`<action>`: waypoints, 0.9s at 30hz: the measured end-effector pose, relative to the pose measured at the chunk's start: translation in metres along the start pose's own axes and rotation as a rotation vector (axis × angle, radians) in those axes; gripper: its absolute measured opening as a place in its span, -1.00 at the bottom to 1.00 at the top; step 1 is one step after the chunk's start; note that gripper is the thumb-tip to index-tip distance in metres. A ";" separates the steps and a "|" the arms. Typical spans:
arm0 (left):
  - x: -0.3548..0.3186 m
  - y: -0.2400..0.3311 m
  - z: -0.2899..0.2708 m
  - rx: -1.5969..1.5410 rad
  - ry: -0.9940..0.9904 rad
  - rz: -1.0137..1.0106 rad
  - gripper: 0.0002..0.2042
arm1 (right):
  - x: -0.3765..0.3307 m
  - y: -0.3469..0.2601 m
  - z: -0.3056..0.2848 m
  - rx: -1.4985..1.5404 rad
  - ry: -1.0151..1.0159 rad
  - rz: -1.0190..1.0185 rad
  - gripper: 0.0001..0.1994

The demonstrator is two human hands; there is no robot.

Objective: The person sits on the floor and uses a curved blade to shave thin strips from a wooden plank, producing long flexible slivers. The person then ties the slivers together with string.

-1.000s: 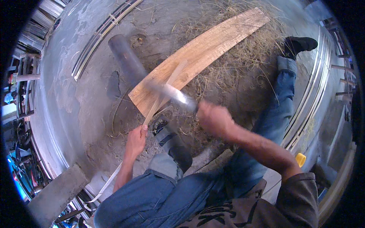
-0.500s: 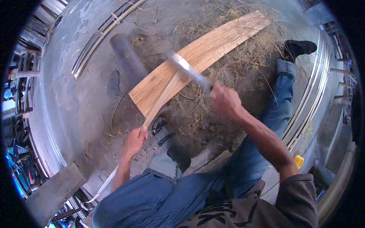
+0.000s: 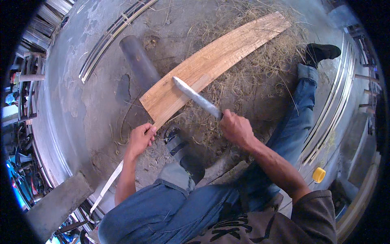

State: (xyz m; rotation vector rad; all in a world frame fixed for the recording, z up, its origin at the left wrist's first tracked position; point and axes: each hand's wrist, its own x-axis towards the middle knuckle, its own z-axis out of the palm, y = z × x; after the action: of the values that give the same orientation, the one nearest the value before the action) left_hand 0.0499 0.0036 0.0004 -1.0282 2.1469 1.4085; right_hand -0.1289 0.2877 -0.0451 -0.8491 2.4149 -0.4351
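A: The fingers of the left hand, how do they sit?

B: Curled in, thumb and fingertips pinched narrow on a pale flat strip, just off the near corner of the wooden board. From there the strip slants over the board's near end toward its right long edge.

A: And the right hand?

B: Its fingers are wrapped round the grip of a knife. The blade crosses over the strip, tip close to the board's left long edge, grip out past the right one. I can't tell whether blade and strip touch.

A: What crowds them?

B: A dark cylinder juts out from under the board's left long edge. Loose straw-like fibres cover the floor along the right long edge and round the far end. The left foot is planted just beside the near corner; the right foot is well apart, out to the right.

A: Farther off?

B: Dark and pale slats lie toward the floor's left edge, more pale slats toward its right, with a yellow object near their closer ends. A white band runs down behind the left forearm; whether it belongs to the strip, I can't tell.
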 end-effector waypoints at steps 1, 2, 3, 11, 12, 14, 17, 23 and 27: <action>0.000 0.000 0.000 -0.019 -0.002 0.000 -0.70 | 0.004 0.004 -0.003 0.011 0.033 0.042 -0.77; -0.001 0.000 0.000 -0.016 0.011 0.008 -0.70 | 0.012 0.010 -0.008 0.024 0.064 0.077 -0.77; -0.001 0.000 0.000 -0.014 0.025 0.016 -0.69 | 0.017 0.015 -0.012 0.038 0.094 0.113 -0.76; -0.009 -0.004 0.012 0.294 0.325 0.383 -0.58 | 0.042 0.046 -0.054 0.091 0.403 0.096 -0.82; -0.005 -0.006 0.010 0.180 0.215 0.354 -0.56 | 0.040 0.045 -0.048 0.142 0.323 0.057 -0.82; -0.003 -0.011 0.006 0.103 0.066 0.257 -0.53 | 0.043 0.038 -0.043 0.240 0.186 -0.024 -0.82; -0.002 -0.014 0.008 0.180 0.012 0.134 -0.51 | 0.028 -0.028 -0.019 0.006 0.041 -0.061 -0.83; -0.011 -0.027 0.028 0.364 0.325 0.248 -0.52 | -0.023 -0.085 -0.006 0.006 -0.284 -0.237 -0.78; -0.030 -0.014 0.029 0.340 0.206 0.116 -0.54 | 0.002 -0.053 -0.024 0.150 -0.012 -0.086 -0.83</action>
State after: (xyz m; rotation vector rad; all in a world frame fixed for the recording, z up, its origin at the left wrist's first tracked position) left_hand 0.0783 0.0375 -0.0015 -0.9636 2.5193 0.9668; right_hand -0.1188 0.2498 -0.0022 -0.8884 2.3078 -0.6340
